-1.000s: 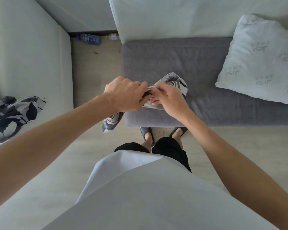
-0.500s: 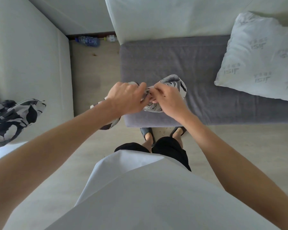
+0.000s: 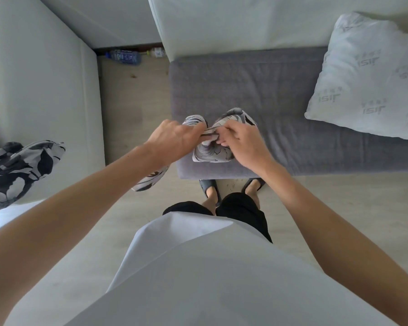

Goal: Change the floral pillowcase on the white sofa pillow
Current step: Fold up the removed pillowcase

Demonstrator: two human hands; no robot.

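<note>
White sofa pillow (image 3: 372,76) showing a repeating grey printed logo reading roughly "ISIF" upside down, smaller characters above each logo remaining illegible, plastic bottle (image 3: 125,57) on floor carrying a blue label, wording too small to read

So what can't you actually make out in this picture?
- Head view: how the floral pillowcase opens; left hand and right hand bunch it.
- White pillow: cut off by the right edge.
- Bottle label: too small.
- Patterned fabric: cut off left.

We see from one head-worn camera looking steeply down over the grey sofa seat (image 3: 280,109), close above it; no second view shares it.
</note>
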